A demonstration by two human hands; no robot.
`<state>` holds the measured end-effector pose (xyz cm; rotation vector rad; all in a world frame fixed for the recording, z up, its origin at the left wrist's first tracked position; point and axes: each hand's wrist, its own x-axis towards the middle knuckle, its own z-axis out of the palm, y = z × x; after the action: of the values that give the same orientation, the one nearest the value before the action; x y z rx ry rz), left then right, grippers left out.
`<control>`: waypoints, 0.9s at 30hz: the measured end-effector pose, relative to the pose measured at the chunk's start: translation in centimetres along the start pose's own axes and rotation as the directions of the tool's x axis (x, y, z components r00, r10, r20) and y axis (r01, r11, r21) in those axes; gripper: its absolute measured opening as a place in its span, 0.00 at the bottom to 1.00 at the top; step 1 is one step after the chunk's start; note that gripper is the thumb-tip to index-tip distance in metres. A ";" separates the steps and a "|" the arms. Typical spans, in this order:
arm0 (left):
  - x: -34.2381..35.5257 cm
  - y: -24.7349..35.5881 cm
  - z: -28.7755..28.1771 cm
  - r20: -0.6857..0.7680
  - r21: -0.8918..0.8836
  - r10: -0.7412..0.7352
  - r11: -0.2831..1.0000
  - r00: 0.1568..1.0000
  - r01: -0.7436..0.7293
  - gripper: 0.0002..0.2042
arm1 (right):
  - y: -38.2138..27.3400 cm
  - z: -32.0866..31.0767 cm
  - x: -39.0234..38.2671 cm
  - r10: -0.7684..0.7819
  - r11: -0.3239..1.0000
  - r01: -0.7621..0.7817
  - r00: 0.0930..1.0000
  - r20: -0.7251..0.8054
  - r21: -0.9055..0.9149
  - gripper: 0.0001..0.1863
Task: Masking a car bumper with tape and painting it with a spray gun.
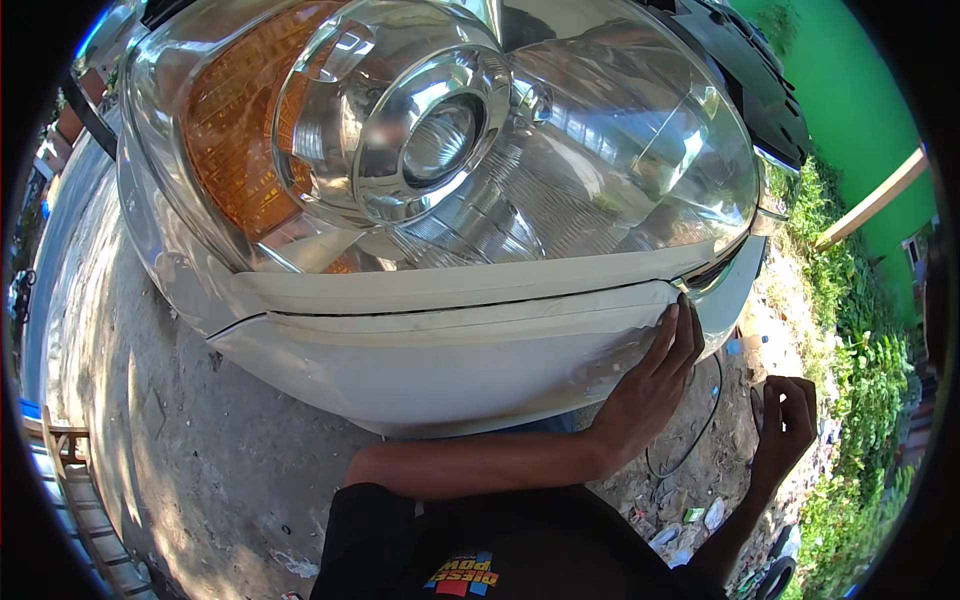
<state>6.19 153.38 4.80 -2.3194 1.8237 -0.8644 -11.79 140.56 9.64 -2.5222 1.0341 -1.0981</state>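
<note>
A person's left hand (pixel 655 375) lies flat, fingers extended, on the white bumper (pixel 430 375) of a car, fingertips touching the end of a strip of beige masking tape (pixel 450 290) that runs beneath the large clear headlight (pixel 450 130). The right hand (pixel 785 420) hangs apart over the dirt ground (pixel 180 440), fingers loosely curled, holding nothing visible. Green plants (pixel 860 350) border the right side.

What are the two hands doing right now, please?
Left hand: open, fingers flat on the tape strip along the bumper, holding nothing.
Right hand: fingers loosely curled, away from the car; whether it holds anything cannot be told.
</note>
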 end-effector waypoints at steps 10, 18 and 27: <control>-6.7 0.7 -5.6 0.219 -0.976 -0.453 -0.092 0.864 0.199 0.30 | -2.9 5.1 -5.6 -0.315 0.812 0.205 0.942 0.114 0.546 0.17; -14.9 -2.7 -3.9 0.409 -0.912 -0.617 -0.298 0.672 0.281 0.18 | -12.7 7.4 -5.3 -0.572 0.678 0.207 0.751 0.329 0.705 0.36; -17.0 -5.6 -5.0 0.386 -0.902 -0.794 -0.432 0.470 0.011 0.13 | -16.0 9.8 -7.1 -0.616 0.286 0.157 0.786 0.056 0.945 0.26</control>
<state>6.38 171.95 4.57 -4.8104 1.3393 0.7076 0.10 156.17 5.67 -1.8478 -0.3972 -0.7716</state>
